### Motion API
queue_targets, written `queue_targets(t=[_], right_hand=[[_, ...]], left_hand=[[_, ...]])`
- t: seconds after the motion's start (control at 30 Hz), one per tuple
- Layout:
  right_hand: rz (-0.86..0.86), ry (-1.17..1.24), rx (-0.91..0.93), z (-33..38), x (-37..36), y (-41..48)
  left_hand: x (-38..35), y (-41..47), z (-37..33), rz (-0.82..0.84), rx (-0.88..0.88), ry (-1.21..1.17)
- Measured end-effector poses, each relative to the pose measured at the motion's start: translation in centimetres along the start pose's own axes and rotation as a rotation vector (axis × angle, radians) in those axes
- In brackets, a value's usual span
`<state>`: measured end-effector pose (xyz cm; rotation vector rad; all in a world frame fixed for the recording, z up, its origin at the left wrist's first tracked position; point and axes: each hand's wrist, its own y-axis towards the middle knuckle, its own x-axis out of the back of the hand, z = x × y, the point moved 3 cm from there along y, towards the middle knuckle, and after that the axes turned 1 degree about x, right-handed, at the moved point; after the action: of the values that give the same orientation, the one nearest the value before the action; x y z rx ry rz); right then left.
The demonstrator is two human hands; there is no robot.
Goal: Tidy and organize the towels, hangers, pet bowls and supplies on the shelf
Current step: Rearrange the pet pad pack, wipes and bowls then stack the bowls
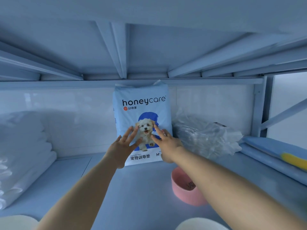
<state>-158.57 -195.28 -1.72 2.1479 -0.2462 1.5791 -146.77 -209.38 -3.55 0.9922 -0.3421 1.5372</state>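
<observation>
Training-pad pack (142, 113) upright at back of shelf (141, 193), centred against rear wall, top near beam above. Step in hand, by my reading: seat pack square and stable. Best done with even push from both palms low on front face, keeping base flat, no tilt.

Left hand (123, 146) open, fingers spread, fingertips on pack front; grips nothing. Right hand (164, 143) open likewise, fingers against lower right face. Both arms extended forward.

Pink bowl (184, 188) under right forearm; folded white towels (25, 151) left; clear plastic bundle (204, 135) right of pack.

You're reaching into a storeroom or utility corner: a bolted metal rack (259, 103) against glossy white wall tiles (66, 100), stocked with a pet training-pad pack (142, 103), folded white towels (25, 146) and a pink bowl (186, 195).
</observation>
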Motion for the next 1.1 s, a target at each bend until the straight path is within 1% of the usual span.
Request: queue_targets(t=[0.07, 0.13, 0.2, 0.33, 0.5, 0.57, 0.7, 0.77, 0.83, 0.9, 1.0, 1.1], right_hand=[[0.011, 0.022, -0.012, 0.0, -0.2, 0.2], [0.009, 0.059, -0.02, 0.1, -0.2, 0.4], [-0.001, 0.095, -0.013, 0.2, -0.2, 0.3], [-0.017, 0.176, 0.024, 0.9, 0.4, -1.3], [-0.012, 0.255, 0.091, 1.9, 2.0, -4.0], [-0.042, 0.295, 0.109, 2.4, 2.8, -4.9], [-0.084, 0.386, 0.141, 3.5, 4.3, -7.0], [-0.11, 0.434, 0.156, 4.2, 4.9, -8.7], [-0.122, 0.461, 0.2, 5.1, 5.3, -10.9], [-0.098, 0.503, 0.241, 6.1, 6.0, -13.2], [-0.066, 0.56, 0.296, 7.9, 7.4, -16.0], [-0.051, 0.584, 0.369, 9.7, 8.7, -18.3]], left_hand=[[0.5, 0.0, 0.0, 0.069, 0.012, -0.03], [1.0, -0.1, 0.0, 0.093, 0.019, -0.071], [1.4, -0.4, 0.0, 0.064, 0.026, -0.147], [2.6, -2.2, -0.5, -0.029, 0.072, -0.387], [2.8, -5.7, -0.3, 0.059, 0.115, -0.568], [3.4, -7.0, 0.1, 0.049, 0.143, -0.666], [5.6, -9.7, 0.6, -0.023, 0.226, -0.949], [6.5, -11.4, 0.5, -0.007, 0.254, -1.041], [7.2, -13.3, 0.3, 0.034, 0.254, -1.068], [8.1, -15.5, 0.1, 0.056, 0.259, -1.08], [10.3, -18.9, 0.0, 0.057, 0.289, -1.102], [12.4, -22.4, -0.2, 0.024, 0.344, -1.086]])
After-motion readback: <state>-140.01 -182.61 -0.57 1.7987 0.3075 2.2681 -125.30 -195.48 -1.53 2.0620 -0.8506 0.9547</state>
